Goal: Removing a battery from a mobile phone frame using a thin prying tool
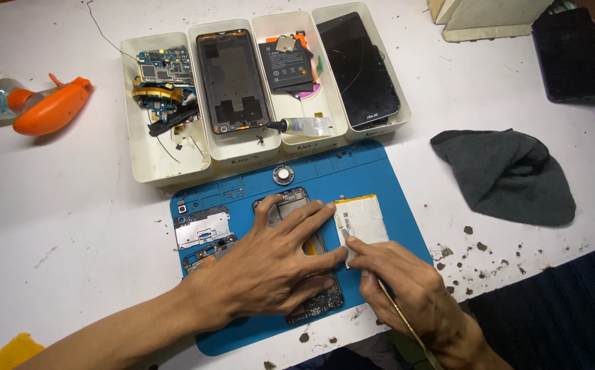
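My left hand (273, 264) lies flat, fingers spread, on an opened black phone frame (318, 305) that rests on a blue work mat (379, 171). My right hand (407, 288) grips a thin metal pry tool (407, 325); its tip meets the lower left edge of a silver battery with yellow trim (362, 218), which lies tilted beside the frame. A metal shield plate and circuit board (201, 229) sit on the mat's left side. A small round part (283, 175) rests near the mat's far edge.
Four white trays (140, 157) stand behind the mat with circuit boards, a phone frame, a battery and a dark screen. An orange spray bottle (44, 106) lies at far left, a grey cloth (510, 175) to the right. Dark crumbs dot the white table.
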